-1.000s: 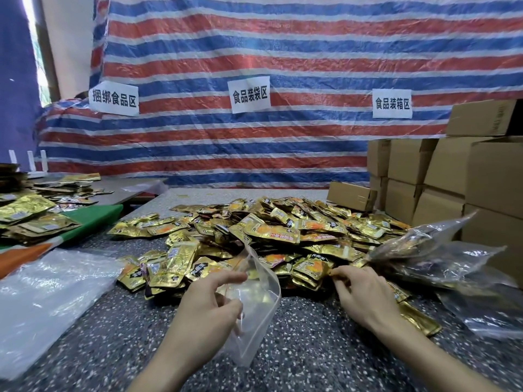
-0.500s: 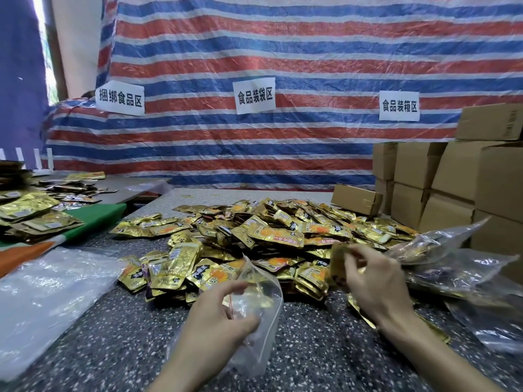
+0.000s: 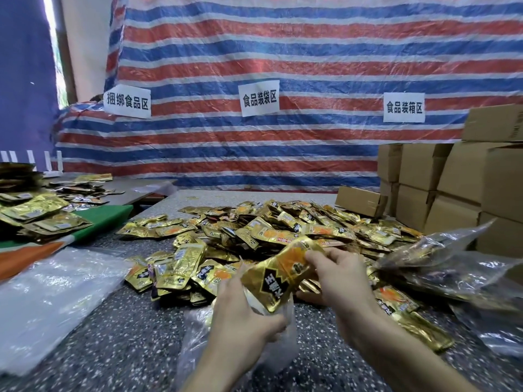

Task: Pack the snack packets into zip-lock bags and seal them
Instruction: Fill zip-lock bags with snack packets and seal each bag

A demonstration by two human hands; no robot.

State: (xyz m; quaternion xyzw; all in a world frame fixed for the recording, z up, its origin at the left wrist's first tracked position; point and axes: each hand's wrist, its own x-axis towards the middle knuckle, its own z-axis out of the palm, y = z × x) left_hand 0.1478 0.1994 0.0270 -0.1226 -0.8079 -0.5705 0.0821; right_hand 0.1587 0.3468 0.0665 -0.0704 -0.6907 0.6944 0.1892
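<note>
A big heap of gold snack packets [image 3: 283, 230] covers the middle of the speckled table [image 3: 113, 349]. My right hand [image 3: 342, 278] grips one gold and orange snack packet [image 3: 283, 275] by its upper end, tilted down to the left. Its lower end is at the mouth of a clear zip-lock bag [image 3: 280, 343], which my left hand [image 3: 240, 309] holds by the rim. Most of the bag hangs behind and below my left hand.
Filled clear bags [image 3: 441, 264] lie at the right, in front of stacked cardboard boxes [image 3: 452, 188]. A pile of flat clear bags [image 3: 53, 295] lies at the left. More gold packets [image 3: 36, 213] sit on a side table at far left. A striped tarp hangs behind.
My right hand has lifted a packet off the heap and brought it left to the bag's mouth. My left hand has kept the bag and raised it slightly.
</note>
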